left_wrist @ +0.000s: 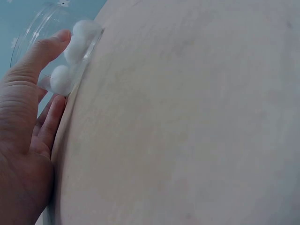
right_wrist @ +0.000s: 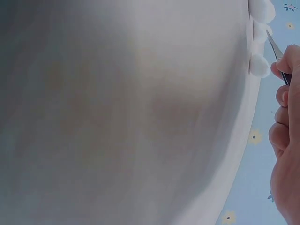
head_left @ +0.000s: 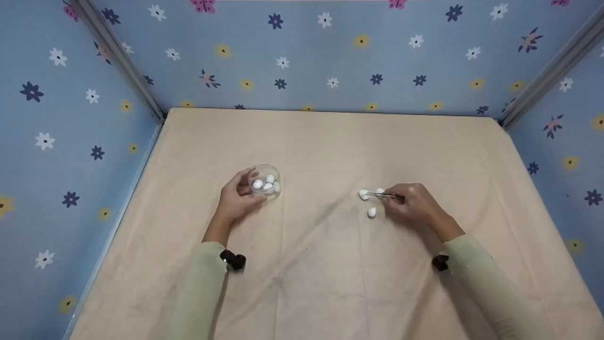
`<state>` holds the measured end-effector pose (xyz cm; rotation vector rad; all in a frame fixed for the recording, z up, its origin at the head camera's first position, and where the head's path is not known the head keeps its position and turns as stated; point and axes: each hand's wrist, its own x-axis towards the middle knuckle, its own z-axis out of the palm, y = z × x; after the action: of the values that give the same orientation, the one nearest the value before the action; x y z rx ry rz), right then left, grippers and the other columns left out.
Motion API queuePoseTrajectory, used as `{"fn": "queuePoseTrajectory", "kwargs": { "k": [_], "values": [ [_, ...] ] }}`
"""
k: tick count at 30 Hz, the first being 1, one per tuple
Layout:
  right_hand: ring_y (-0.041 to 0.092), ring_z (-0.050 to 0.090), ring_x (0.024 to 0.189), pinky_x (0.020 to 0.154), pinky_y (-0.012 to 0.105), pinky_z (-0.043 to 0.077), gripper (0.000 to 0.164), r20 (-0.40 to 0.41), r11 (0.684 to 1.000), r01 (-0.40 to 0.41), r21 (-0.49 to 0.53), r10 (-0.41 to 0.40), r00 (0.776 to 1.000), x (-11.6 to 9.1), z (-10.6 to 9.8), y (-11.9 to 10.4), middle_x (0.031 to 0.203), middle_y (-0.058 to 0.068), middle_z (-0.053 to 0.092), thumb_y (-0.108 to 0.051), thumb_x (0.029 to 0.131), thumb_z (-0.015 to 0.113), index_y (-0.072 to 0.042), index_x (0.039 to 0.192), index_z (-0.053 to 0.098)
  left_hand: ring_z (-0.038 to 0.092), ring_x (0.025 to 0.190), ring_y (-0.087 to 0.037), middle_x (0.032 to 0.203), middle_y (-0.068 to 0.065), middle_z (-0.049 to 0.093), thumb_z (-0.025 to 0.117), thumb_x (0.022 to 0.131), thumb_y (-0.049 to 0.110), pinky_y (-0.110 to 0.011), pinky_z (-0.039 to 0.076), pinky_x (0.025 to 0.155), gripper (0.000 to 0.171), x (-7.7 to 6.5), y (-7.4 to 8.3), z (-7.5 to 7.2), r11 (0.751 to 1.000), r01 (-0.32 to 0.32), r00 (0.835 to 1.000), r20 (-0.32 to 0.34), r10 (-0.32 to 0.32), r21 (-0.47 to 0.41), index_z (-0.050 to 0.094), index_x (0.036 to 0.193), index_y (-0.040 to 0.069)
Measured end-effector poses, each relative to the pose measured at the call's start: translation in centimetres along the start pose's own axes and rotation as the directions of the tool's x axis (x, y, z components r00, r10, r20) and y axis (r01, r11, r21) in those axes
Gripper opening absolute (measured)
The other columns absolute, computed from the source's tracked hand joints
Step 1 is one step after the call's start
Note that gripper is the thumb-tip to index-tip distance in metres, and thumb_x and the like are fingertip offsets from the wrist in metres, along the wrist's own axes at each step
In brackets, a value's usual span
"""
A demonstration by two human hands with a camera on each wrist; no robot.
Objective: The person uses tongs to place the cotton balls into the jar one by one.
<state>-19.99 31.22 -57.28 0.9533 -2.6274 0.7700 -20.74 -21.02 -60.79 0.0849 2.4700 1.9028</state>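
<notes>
My left hand [head_left: 238,200] holds a small clear plastic cup [head_left: 265,168] on the cloth, left of the middle. Inside the cup lie several white cotton balls [head_left: 257,184]; the left wrist view shows the thumb [left_wrist: 40,56] against the cup's side. Over to the right, my right hand [head_left: 417,205] pinches metal tweezers [head_left: 375,194] that point left. Their tips reach a cotton ball [head_left: 364,194]; whether they grip it I cannot tell. A second cotton ball [head_left: 380,191] sits behind the tweezers, and a third [head_left: 372,212] lies nearer me.
A beige cloth [head_left: 321,146] with creases covers the table. Blue flowered panels [head_left: 302,56] stand along the back and both sides, with metal posts [head_left: 125,56] at the corners. A dark wrist camera [head_left: 233,260] is strapped at the left sleeve.
</notes>
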Motion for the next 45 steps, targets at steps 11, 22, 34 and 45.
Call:
{"fn": "queuePoseTrajectory", "kwargs": {
  "k": [11,22,34,45],
  "values": [
    [0.011,0.068,0.073,0.068,0.022,0.051,0.011,-0.026,1.000,0.009,0.019,-0.008,1.000,0.0,-0.4,0.1,0.091,0.007,0.086,-0.002,0.092,0.087,-0.004,0.103,0.088,0.071,0.128,-0.026,0.164,-0.021,0.063,0.095,0.086,-0.002,-0.009,0.056,0.100,0.091,0.0,0.0,-0.1,1.000,-0.008,1.000,0.003,0.008,0.014,0.054,0.166,0.010],
    [0.014,0.062,0.065,0.062,0.019,0.046,0.017,-0.085,0.999,0.048,-0.007,-0.048,0.995,0.9,-1.6,0.2,0.083,0.015,0.082,0.008,0.087,0.079,0.002,0.101,0.086,0.065,0.138,-0.035,0.165,-0.017,0.064,0.096,0.086,0.001,-0.007,0.053,0.100,0.093,-0.1,-0.1,0.0,1.000,0.005,1.000,0.005,-0.005,0.014,0.053,0.168,0.012],
    [0.015,0.065,0.065,0.061,0.020,0.049,0.018,-0.116,0.998,0.057,0.012,-0.056,0.992,1.2,-1.6,0.1,0.083,0.015,0.083,0.009,0.085,0.078,0.002,0.100,0.086,0.067,0.135,-0.031,0.165,-0.017,0.065,0.095,0.085,-0.002,-0.008,0.054,0.099,0.093,0.0,0.1,0.0,1.000,0.006,1.000,-0.001,-0.006,0.010,0.054,0.167,0.012],
    [0.013,0.062,0.065,0.065,0.013,0.043,0.020,-0.116,0.997,0.044,0.063,-0.036,0.993,1.9,-1.2,-0.6,0.084,0.014,0.082,0.007,0.085,0.077,0.001,0.101,0.087,0.067,0.133,-0.028,0.165,-0.016,0.064,0.094,0.085,-0.003,-0.008,0.055,0.098,0.093,-0.1,0.2,0.0,1.000,0.020,1.000,0.001,-0.020,0.012,0.054,0.167,0.012]
  ]
}}
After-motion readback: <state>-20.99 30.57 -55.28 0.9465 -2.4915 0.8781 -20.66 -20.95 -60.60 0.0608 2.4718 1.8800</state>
